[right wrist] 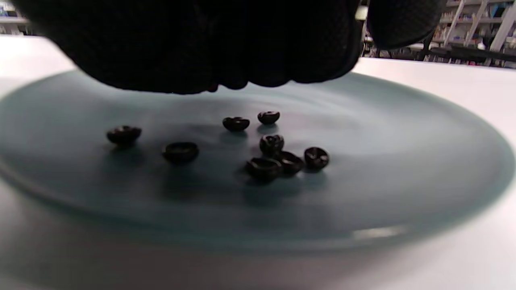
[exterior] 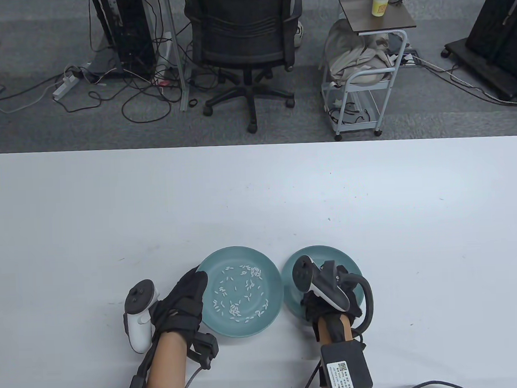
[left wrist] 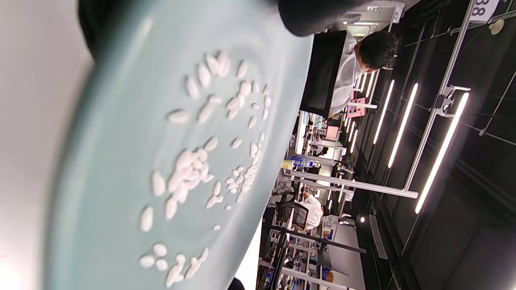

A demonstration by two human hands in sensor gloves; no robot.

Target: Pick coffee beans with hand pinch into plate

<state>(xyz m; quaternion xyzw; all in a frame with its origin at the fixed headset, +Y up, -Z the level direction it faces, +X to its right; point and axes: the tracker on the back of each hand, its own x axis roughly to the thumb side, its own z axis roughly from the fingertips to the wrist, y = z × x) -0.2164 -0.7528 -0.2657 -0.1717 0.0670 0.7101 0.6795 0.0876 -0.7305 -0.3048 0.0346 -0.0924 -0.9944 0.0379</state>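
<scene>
My right hand (exterior: 326, 285) hovers over right plate (exterior: 353, 265), lower centre of frame; coffee beans (right wrist: 266, 153) beneath, fingers bunched (pinch contents unclear). Left hand (exterior: 184, 302) steadies white-grain plate (exterior: 218, 258). Next: release or pick cleanly.

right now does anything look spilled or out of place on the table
Nothing looks spilled. One oddity: the left plate holds pale, rice-like grains, not coffee beans. The dark coffee beans lie in the right plate, under the right hand.
</scene>
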